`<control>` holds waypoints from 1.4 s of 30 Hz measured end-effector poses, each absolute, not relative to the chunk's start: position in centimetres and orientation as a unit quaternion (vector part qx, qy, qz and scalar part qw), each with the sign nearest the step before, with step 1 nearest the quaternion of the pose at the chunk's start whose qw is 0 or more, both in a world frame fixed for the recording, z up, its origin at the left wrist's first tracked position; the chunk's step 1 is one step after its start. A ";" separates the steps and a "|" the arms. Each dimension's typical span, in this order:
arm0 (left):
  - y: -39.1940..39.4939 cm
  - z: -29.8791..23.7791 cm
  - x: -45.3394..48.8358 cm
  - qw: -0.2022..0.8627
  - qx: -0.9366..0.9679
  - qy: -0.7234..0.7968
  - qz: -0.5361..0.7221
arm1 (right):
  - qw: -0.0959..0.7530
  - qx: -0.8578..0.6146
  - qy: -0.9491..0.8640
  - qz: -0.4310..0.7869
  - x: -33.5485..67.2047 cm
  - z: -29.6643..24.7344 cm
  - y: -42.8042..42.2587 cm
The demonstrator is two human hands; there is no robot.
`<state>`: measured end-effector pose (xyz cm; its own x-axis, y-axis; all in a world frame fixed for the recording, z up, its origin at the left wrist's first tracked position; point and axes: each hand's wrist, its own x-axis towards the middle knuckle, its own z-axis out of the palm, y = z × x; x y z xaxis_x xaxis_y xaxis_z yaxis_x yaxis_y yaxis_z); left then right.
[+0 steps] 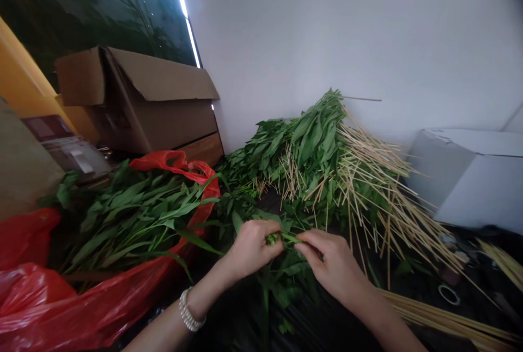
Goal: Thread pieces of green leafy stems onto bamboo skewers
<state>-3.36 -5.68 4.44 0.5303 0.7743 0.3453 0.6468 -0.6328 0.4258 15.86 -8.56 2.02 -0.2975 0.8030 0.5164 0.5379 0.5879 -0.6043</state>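
My left hand (254,247), with a pearl bracelet at the wrist, is closed around a small bunch of green leafy stems (272,239). From that fist a green stem (289,238) runs across to my right hand (329,258), whose thumb and fingers pinch its end. Loose green leaves (288,286) hang or lie below both hands; which of them belong to the held bunch I cannot tell. Just beyond stands a heap of leafy bundles (310,131), with many thin wooden sticks (379,172) poking out to the right.
On the left a red plastic bag (98,314) holds long green leaves (134,205). Behind it sits a cardboard box (163,117). At the right are a white box (482,177), a roll of tape (448,294) and more thin sticks (441,319) on the dark surface.
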 end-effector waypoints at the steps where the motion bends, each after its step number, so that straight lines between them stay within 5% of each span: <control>1: -5.4 4.4 -3.3 0.186 0.839 0.419 0.294 | 0.427 -0.420 -0.784 0.162 15.9 2.1 -8.6; 4: -4.1 4.8 -4.2 0.366 0.689 0.459 0.425 | 0.454 -0.420 -0.769 0.161 16.5 2.4 -8.5; 7: -2.9 5.9 -5.8 0.438 0.568 0.480 0.505 | 0.461 -0.439 -0.751 0.176 17.2 2.6 -8.4; 18: -3.4 6.2 -5.3 0.690 0.458 0.384 0.407 | 0.439 -0.435 -0.742 0.259 16.9 2.0 -7.8; 31: -5.1 5.8 -3.5 0.270 0.865 0.358 0.224 | 0.414 -0.409 -0.801 0.143 16.7 1.2 -7.8; 42: -6.3 5.5 -2.0 -0.043 0.932 0.355 0.057 | 0.235 -0.455 -0.857 -0.062 15.3 1.1 -9.1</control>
<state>-1.98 -6.29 5.48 0.7411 0.6573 0.1369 0.6671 -0.7440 -0.0394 15.28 -9.09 1.13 -0.4766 0.7503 0.4582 0.8083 0.5789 -0.1073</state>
